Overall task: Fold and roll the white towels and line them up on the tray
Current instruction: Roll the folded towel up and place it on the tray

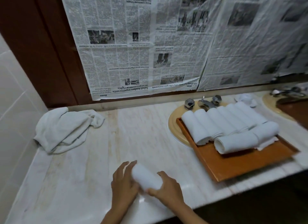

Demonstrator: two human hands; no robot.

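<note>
While my two hands meet on a rolled towel near the front edge of the marble countertop, the roll lies slanted between them. My left hand rests against its left side, fingers nearly straight and pressed along the cloth. My right hand grips the near end, thumb and fingers curled round it. Well off to my right, the wooden tray sits askew over the yellowish sink basin, in front of the chrome faucet. A row of rolled white towels lies side by side at its far end, with two more rolls crosswise against them. At the back left lies a heap of unrolled towels. Newspaper sheets cover the wall behind.
</note>
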